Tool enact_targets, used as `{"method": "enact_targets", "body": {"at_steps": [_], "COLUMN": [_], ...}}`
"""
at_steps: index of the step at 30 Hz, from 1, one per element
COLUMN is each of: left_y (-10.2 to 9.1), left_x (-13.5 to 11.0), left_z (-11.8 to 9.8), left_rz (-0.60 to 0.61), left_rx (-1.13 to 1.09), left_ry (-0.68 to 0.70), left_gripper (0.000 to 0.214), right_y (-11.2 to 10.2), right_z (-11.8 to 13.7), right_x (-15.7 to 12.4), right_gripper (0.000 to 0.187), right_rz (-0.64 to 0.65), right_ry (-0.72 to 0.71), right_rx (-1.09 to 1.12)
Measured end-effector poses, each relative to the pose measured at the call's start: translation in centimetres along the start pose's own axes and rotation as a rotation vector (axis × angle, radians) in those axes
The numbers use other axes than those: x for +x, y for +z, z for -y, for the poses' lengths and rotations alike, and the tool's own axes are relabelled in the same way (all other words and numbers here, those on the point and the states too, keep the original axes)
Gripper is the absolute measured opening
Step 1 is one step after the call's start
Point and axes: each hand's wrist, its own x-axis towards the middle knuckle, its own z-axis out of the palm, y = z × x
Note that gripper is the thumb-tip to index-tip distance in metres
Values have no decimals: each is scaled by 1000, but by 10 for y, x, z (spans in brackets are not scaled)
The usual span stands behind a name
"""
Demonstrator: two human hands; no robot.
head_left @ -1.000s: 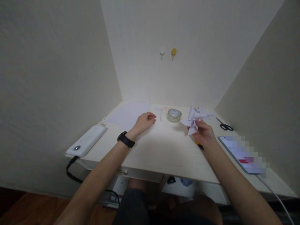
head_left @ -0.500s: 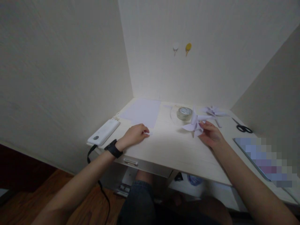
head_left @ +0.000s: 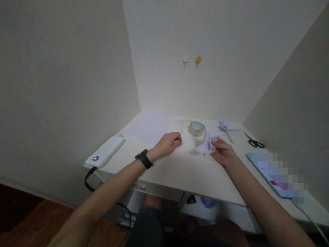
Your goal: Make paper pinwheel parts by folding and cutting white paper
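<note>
My right hand (head_left: pixel 223 151) grips a white paper pinwheel (head_left: pixel 207 143) by its middle, holding it above the desk with its folded blades pointing left and up. To the left of it, my left hand (head_left: pixel 168 143), with a black watch on the wrist, has thumb and fingers pinched together. A small white piece of paper (head_left: pixel 177 141) shows at those fingertips, mostly hidden by them. Just behind the pinwheel lies a roll of clear tape (head_left: pixel 196 129). Farther right, a second paper pinwheel (head_left: pixel 223 124) rests on the desk beside a rolled paper stick (head_left: pixel 229 136).
A sheet of white paper (head_left: pixel 147 127) lies at the back left of the desk (head_left: pixel 180 171). At the left edge sits a white power bank (head_left: pixel 105 151) with a black cable. Black scissors (head_left: pixel 254 142) and a tablet-like device (head_left: pixel 269 175) lie on the right. Two hooks are on the wall.
My left hand has moved right, towards the pinwheel, carrying the small white piece of paper. My right hand still holds the pinwheel. The view has shifted slightly.
</note>
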Motion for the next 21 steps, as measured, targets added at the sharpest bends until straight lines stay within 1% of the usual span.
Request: {"method": "enact_targets", "body": {"at_steps": [1, 2, 4, 7, 9, 12, 14, 17, 21], "left_y": [7, 15, 31, 51, 60, 67, 70, 75, 80], "left_x": [11, 22, 38, 49, 50, 45, 41, 35, 32], "left_z": [-2, -5, -9, -14, -17, -20, -21, -21, -23], "left_rz": [-17, -29, -63, -62, -53, -75, -103, -131, -148], "left_rx": [-69, -147, -368, -763, -912, -990, -1018, -1017, -986], "left_ry": [2, -28, -128, -260, -309, -342, -339, -302, -227], "left_gripper": [9, 12, 16, 22, 19, 14, 16, 26, 22], "right_y": [2, 4, 8, 11, 11, 9, 8, 8, 9], "right_z": [1, 2, 4, 4, 4, 3, 2, 0, -2], "right_x": [-1, -2, -4, -3, -2, 0, 1, 1, 0], "right_gripper": [29, 30, 30, 26, 25, 26, 25, 25, 23], "right_rz": [11, 17, 20, 31, 42, 60, 74, 100, 112], "right_ry": [-6, -14, -26, -18, -17, -22, -26, -20, -8], "right_rx": [-10, -18, -17, -12, -9, 32, 66, 69, 13]}}
